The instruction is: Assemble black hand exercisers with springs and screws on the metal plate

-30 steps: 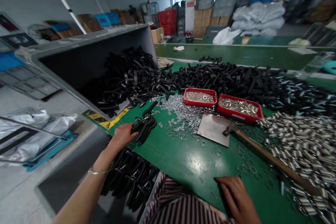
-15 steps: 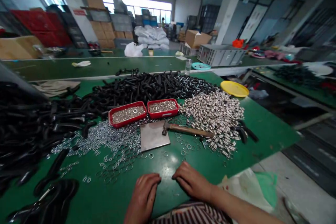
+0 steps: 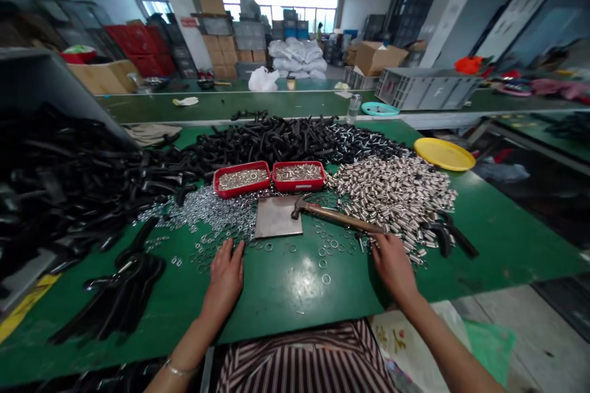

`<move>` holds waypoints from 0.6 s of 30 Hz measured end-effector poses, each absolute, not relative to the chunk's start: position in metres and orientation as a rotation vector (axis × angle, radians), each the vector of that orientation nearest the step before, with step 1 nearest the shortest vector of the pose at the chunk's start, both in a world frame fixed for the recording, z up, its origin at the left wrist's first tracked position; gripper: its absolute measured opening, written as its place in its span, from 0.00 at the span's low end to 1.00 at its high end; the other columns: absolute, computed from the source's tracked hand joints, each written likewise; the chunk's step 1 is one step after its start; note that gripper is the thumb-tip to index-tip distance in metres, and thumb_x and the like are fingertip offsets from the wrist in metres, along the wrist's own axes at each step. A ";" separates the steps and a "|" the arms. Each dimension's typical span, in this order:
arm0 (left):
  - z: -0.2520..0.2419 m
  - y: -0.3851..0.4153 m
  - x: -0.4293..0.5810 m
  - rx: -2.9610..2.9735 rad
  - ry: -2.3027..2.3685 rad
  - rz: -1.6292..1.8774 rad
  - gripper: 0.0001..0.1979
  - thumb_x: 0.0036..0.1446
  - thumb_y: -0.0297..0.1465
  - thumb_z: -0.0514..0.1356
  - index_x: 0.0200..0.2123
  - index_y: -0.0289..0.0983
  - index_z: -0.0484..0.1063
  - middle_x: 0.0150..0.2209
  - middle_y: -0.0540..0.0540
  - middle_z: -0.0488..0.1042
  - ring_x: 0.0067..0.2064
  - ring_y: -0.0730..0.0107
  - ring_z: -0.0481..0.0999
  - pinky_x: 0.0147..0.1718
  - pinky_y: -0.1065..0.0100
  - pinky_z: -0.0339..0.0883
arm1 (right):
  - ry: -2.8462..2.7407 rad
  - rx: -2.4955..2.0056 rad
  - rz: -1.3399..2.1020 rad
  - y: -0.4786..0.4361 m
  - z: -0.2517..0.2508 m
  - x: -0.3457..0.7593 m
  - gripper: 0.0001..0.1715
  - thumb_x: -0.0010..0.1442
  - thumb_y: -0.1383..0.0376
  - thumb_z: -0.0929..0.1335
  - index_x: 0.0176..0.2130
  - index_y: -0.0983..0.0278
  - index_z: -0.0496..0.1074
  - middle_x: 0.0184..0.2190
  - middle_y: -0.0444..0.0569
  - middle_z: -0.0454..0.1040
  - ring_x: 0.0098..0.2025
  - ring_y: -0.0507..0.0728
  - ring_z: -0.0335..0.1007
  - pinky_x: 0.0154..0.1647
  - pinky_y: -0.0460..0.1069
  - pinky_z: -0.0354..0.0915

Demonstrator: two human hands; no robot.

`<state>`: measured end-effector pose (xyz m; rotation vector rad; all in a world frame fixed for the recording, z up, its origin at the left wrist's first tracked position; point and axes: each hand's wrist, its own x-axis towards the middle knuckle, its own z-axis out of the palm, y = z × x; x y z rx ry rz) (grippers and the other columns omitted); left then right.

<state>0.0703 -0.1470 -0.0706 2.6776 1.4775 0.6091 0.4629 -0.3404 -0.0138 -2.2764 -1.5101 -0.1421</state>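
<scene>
Both my hands are over the near half of the desk (image 3: 295,301). Left hand (image 3: 225,274): palm down, fingers loosely spread, nothing visible in it, just beside the scattered rings (image 3: 219,212). Right hand (image 3: 393,265): fingers at the butt of the hammer (image 3: 341,217); from this angle I cannot tell whether they grip the handle or only touch it. Hammer head lies at the right edge of the metal plate (image 3: 276,224); handle slants toward the heap of metal sleeves (image 3: 403,193). Red trays (image 3: 297,186) stand behind the plate.

Risks, my judgement: swinging the handle sideways could scatter sleeves, its end being so near them. A low drag could shift the plate. A careless left sweep could spread loose rings toward the near edge.
</scene>
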 end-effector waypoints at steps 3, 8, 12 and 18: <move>-0.069 -0.152 0.073 2.674 1.435 0.569 0.26 0.64 0.25 0.47 0.65 0.36 0.61 0.68 0.33 0.59 0.69 0.50 0.57 0.63 0.47 0.58 | -1.568 -2.416 -0.179 -0.348 -0.013 0.473 0.14 0.67 0.64 0.60 0.46 0.65 0.72 0.40 0.60 0.69 0.42 0.65 0.67 0.42 0.58 0.66; -0.060 -0.160 0.083 2.646 1.437 0.529 0.26 0.64 0.24 0.47 0.64 0.35 0.62 0.68 0.36 0.59 0.69 0.54 0.57 0.65 0.49 0.56 | -1.778 -2.176 -0.084 -0.339 -0.024 0.469 0.13 0.69 0.65 0.59 0.47 0.65 0.69 0.44 0.59 0.67 0.47 0.65 0.67 0.48 0.57 0.67; -0.054 -0.167 0.092 2.614 1.495 0.544 0.27 0.64 0.22 0.47 0.65 0.36 0.62 0.68 0.38 0.60 0.69 0.56 0.57 0.66 0.48 0.56 | -1.849 -2.005 -0.030 -0.307 -0.028 0.456 0.14 0.70 0.65 0.58 0.48 0.62 0.69 0.47 0.58 0.67 0.49 0.64 0.68 0.50 0.56 0.68; -0.049 -0.171 0.095 2.593 1.441 0.593 0.25 0.65 0.24 0.49 0.65 0.38 0.62 0.66 0.38 0.62 0.68 0.58 0.59 0.65 0.49 0.57 | -2.043 -2.101 -0.071 -0.257 -0.018 0.440 0.15 0.69 0.64 0.59 0.47 0.64 0.72 0.43 0.58 0.69 0.39 0.63 0.73 0.34 0.53 0.68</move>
